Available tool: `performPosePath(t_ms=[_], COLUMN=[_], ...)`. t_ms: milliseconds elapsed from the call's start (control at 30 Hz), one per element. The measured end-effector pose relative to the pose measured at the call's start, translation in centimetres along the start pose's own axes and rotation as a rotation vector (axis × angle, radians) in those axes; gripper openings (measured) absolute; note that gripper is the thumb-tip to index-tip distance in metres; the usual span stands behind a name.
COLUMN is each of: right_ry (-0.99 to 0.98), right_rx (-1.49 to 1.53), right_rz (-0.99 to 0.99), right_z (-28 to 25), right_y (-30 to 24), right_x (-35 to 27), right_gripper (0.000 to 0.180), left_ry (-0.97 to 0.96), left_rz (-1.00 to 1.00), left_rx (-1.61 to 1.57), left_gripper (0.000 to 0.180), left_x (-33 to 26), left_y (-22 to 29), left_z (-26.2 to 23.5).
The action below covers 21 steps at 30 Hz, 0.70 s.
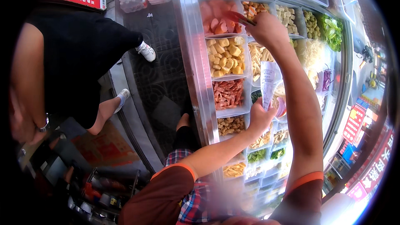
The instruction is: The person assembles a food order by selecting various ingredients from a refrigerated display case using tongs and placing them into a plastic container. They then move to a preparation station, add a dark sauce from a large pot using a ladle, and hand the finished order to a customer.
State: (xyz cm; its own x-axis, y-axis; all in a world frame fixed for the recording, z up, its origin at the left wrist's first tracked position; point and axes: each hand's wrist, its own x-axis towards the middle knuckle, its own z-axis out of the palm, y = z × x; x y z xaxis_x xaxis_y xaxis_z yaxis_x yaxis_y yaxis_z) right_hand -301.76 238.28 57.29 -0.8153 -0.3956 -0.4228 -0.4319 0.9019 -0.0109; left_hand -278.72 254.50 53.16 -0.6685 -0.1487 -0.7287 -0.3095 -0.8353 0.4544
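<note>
Reaching across a chilled display counter (196,58) of clear tubs, the right hand (266,27) is curled around a pair of red-handled tongs (238,17) whose tips sit over the tub of pink sliced meat (216,16) at the far end; whether the tips have closed on a slice cannot be told, since the hand covers part of them. The left hand (260,118) is nearer the body, thumb and fingers pinched on the lower edge of a long white paper slip (268,84) that stands up over the middle tubs. Just below the pink slices lies a tub of yellow tofu puffs (226,56), then one of reddish cured strips (228,93); green leaves (332,31) fill a tub at the far right.

As a judgement, good work here means keeping the tongs low and square over the one tub, so nothing drops into the neighbours, and holding the slip clear of the food while it is read. Another person in black (71,58) stands on the patterned mat (158,75) to the left, well apart from the counter work
</note>
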Motion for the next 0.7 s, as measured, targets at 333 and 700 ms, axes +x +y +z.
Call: performPosePath(t_ms=[333,700], right_ry=[-0.149,-0.204], right_rx=[0.047,0.236], right_rz=[-0.045,-0.005], right_z=[1.1,-1.0], right_y=[0.4,3.6], right_x=[-1.4,-2.1], right_gripper=[0.041,0.036], left_ry=[-0.023,0.008], left_rz=[0.001,-0.01], left_rx=[0.022,0.009], left_gripper=[0.014,0.014], left_x=[-0.2,-0.4], left_y=[-0.7,0.0], left_z=[0.1,0.2])
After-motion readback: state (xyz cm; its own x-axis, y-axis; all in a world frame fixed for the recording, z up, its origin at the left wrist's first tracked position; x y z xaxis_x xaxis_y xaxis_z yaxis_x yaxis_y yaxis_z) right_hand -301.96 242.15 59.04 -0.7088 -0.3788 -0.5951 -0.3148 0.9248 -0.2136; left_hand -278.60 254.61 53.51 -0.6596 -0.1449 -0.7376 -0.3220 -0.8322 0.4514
